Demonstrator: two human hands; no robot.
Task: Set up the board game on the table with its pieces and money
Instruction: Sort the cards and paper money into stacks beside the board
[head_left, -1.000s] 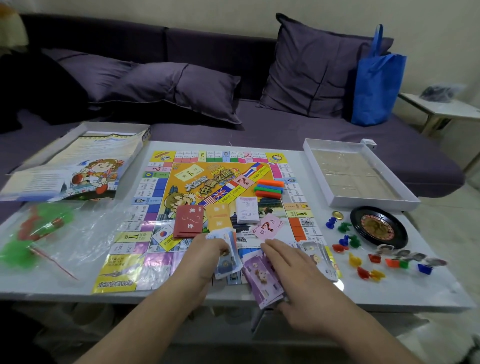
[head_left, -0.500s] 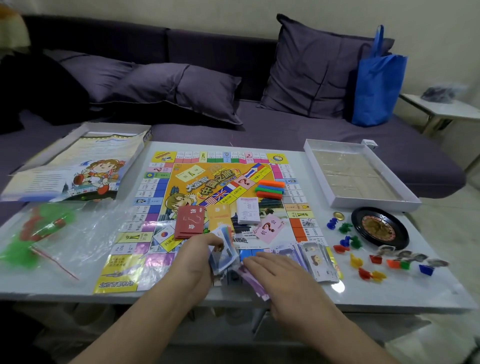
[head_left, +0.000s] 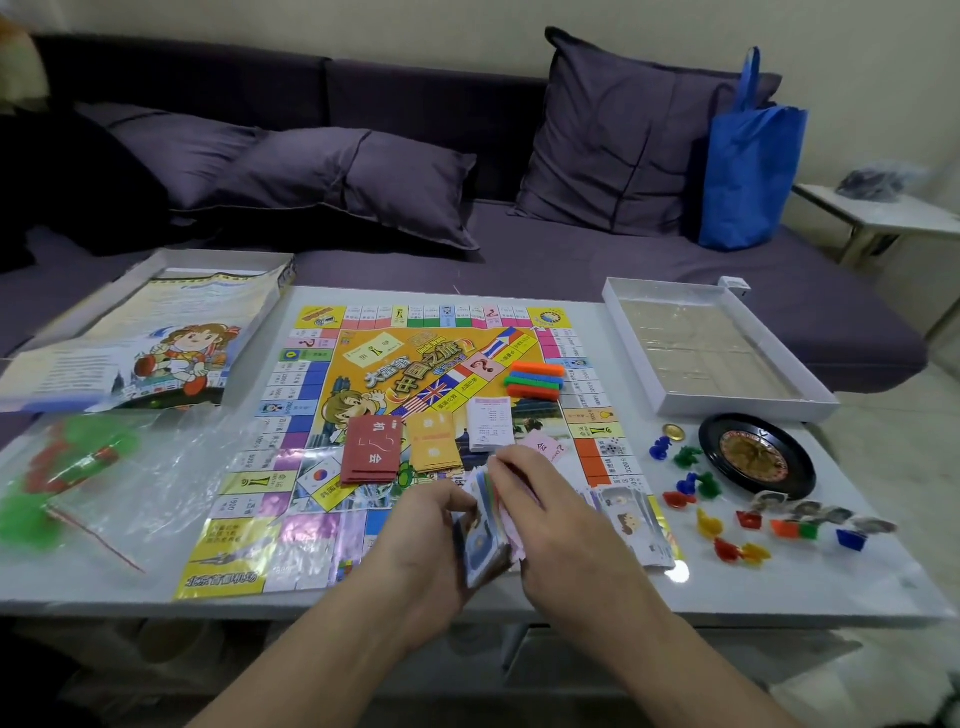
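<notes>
The colourful game board (head_left: 322, 395) lies flat on the white table (head_left: 779, 587). My left hand (head_left: 426, 540) grips a stack of play money (head_left: 483, 545) upright over the board's near edge. My right hand (head_left: 550, 509) holds the same stack from the right, fingers curled over its top. More banknotes (head_left: 636, 525) lie on the board's near right corner. On the board sit a red card deck (head_left: 371, 449), a yellow deck (head_left: 434, 441), white cards (head_left: 491, 421), a pink card (head_left: 545, 447) and coloured sticks (head_left: 535, 379). Small coloured pawns (head_left: 691, 488) lie scattered at the right.
A black roulette wheel (head_left: 756, 452) and an open white box tray (head_left: 717, 348) stand at the right. The box lid with the rule sheet (head_left: 150, 332) lies at the left, beside a clear plastic bag with green and red pieces (head_left: 67, 467). A purple sofa (head_left: 467, 156) stands behind the table.
My right hand picked the purple notes up off the table edge and brought them to the stack in my left hand. Both hands rose and now meet around one stack.
</notes>
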